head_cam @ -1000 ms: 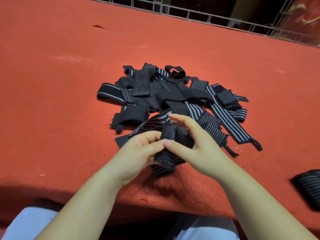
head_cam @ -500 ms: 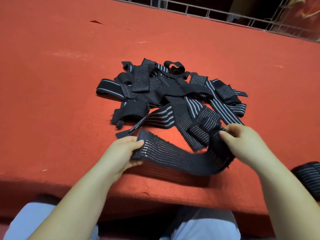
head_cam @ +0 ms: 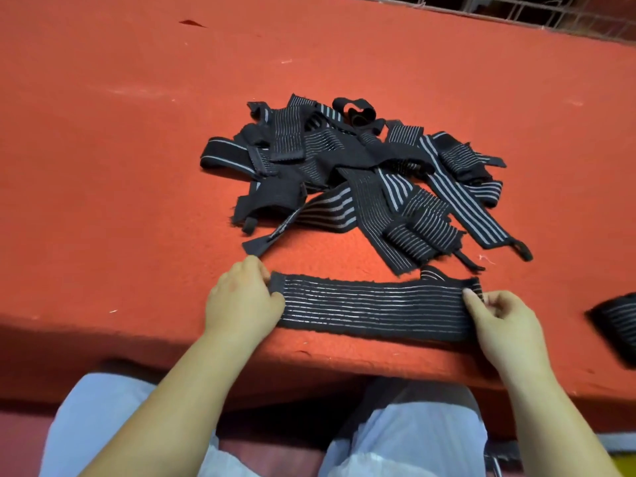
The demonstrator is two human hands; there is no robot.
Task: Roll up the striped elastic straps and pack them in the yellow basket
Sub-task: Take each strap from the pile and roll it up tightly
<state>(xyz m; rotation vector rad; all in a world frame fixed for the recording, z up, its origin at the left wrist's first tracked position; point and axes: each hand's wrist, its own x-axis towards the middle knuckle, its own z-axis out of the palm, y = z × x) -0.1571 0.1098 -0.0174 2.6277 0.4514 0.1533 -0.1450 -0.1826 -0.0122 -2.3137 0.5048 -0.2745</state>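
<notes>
My left hand (head_cam: 241,301) and right hand (head_cam: 500,321) pinch the two ends of one striped strap (head_cam: 371,308), flat on the red table (head_cam: 120,166) near its front edge, just before the pile of straps (head_cam: 361,173).

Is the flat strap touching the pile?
Cannot tell. In the head view the flat strap's right end meets the pile's nearest strap; overlap hides any contact.

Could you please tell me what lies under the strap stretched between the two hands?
Under the stretched strap only the red felt tabletop shows. Its right end covers another striped piece; how far that extends is hidden.
</notes>
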